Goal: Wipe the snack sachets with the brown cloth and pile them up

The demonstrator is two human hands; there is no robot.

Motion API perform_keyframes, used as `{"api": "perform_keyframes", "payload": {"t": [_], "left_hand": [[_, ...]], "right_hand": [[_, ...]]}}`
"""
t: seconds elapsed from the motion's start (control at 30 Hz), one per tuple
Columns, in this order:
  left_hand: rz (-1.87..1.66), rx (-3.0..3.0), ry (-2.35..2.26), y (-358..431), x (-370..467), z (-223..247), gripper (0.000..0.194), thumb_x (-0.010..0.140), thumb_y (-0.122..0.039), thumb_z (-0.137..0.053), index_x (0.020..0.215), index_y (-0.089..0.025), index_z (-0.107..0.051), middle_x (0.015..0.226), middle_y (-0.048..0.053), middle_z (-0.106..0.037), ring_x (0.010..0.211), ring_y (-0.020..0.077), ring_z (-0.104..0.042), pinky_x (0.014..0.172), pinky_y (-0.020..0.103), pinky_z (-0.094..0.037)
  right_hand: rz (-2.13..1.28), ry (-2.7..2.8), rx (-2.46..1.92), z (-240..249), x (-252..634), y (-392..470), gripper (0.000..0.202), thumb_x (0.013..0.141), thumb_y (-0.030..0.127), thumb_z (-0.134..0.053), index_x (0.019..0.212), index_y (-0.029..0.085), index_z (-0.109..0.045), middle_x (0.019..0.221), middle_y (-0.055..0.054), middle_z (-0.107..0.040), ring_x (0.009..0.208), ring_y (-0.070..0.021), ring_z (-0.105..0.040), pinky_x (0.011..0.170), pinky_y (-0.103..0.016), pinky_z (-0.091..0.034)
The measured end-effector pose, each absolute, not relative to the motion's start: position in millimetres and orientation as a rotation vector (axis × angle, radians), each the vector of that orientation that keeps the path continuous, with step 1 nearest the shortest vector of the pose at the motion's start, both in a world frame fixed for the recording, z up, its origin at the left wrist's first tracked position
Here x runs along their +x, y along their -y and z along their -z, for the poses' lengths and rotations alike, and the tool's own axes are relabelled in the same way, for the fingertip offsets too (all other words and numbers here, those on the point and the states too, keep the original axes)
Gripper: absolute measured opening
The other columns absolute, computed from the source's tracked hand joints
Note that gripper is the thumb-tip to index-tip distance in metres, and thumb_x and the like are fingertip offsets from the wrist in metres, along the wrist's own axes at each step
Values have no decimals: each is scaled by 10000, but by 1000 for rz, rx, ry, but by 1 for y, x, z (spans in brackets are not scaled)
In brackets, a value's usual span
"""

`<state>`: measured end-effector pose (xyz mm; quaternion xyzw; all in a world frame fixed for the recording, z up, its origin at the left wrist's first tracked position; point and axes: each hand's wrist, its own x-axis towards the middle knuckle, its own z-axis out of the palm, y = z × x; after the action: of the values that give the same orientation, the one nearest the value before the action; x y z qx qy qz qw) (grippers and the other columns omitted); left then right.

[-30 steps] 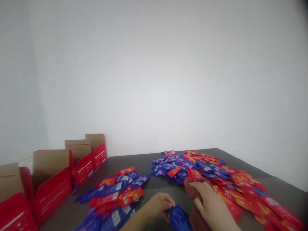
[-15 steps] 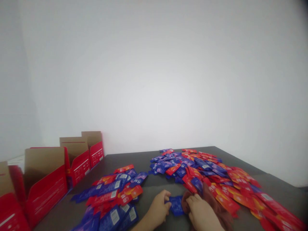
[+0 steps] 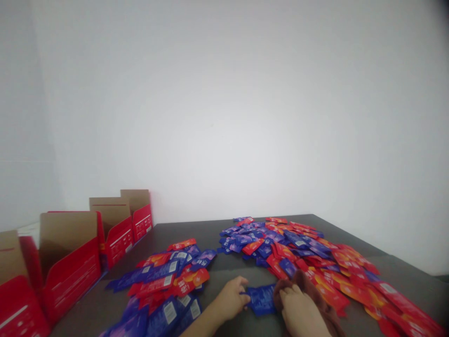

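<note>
A blue sachet [image 3: 261, 299] lies on the dark table between my two hands. My left hand [image 3: 232, 297] pinches its left end with thumb and fingers. My right hand [image 3: 298, 306] is closed on a brown cloth [image 3: 310, 290], which is bunched against the sachet's right end and covers it. Just beyond the right hand spreads a large pile of red and blue sachets [image 3: 280, 243]. A smaller heap of red and blue sachets [image 3: 168, 276] lies to the left of my left hand, some with barcodes facing up.
Several red cardboard boxes with raised brown flaps stand in a row along the left, among them a near box [image 3: 75, 271] and a far box [image 3: 141, 220]. The dark table [image 3: 196, 229] meets a plain white wall [image 3: 224, 117] behind.
My right hand and the cloth have slid slightly right along the blue sachet, so more of its surface shows. My left hand stays at its left end.
</note>
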<state>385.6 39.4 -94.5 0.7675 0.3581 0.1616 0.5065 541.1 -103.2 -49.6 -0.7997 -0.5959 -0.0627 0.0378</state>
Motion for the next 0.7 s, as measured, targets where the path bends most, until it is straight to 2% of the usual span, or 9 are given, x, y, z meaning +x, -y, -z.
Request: {"api": "perform_keyframes", "payload": {"t": [0.1,0.17,0.27,0.33,0.47,0.6,0.7], "left_hand": [[-341,1906,-837,-39,386,88,429,719,-40,-498,1126,-144,-589,672,-40,-570,501,86,-468,503,187,-345],[-376,1957,-800,-38,386,86,421,698,-35,-502,1091,-141,-612,770,-9,-619,582,104,-527,553,198,-388],[-431,1993,-714,-35,387,84,411,683,-34,-499,1059,-144,-625,941,30,-655,750,143,-593,634,215,-442],[-430,2003,-678,-34,386,85,384,693,-40,-487,1035,-151,-623,946,29,-655,793,153,-601,649,218,-451],[-398,2070,-796,-34,380,84,348,703,-37,-500,1020,-158,-579,795,-8,-616,674,131,-577,586,203,-422],[-304,2065,-932,-33,376,82,341,712,-26,-495,1014,-183,-507,719,-50,-567,539,106,-517,474,186,-346],[-317,2031,-947,-31,378,83,335,713,-11,-486,992,-198,-474,691,-70,-544,504,95,-492,462,179,-329]], "right_hand": [[223,1883,-2401,48,542,99,454,822,14,-349,1079,161,-694,1128,-127,-684,1092,-287,-567,867,-404,-431],[193,1965,-2287,50,535,91,460,840,14,-326,1114,140,-674,1185,-125,-660,1114,-288,-541,883,-411,-408],[81,2109,-2079,55,525,79,394,861,78,-391,1110,201,-671,1183,-62,-667,1122,-258,-519,910,-377,-376],[18,2166,-1985,59,523,77,356,866,124,-424,1076,258,-678,1134,-12,-687,1100,-232,-524,912,-354,-370],[39,2087,-2077,63,537,86,359,848,147,-425,1032,285,-701,1136,-31,-684,1080,-253,-535,879,-376,-404],[235,1883,-2295,61,554,96,441,854,95,-359,1123,235,-680,1138,-110,-670,1080,-275,-547,868,-411,-423],[253,1912,-2279,61,548,91,442,863,75,-358,1151,211,-665,1145,-127,-664,1096,-272,-540,882,-408,-416]]}}
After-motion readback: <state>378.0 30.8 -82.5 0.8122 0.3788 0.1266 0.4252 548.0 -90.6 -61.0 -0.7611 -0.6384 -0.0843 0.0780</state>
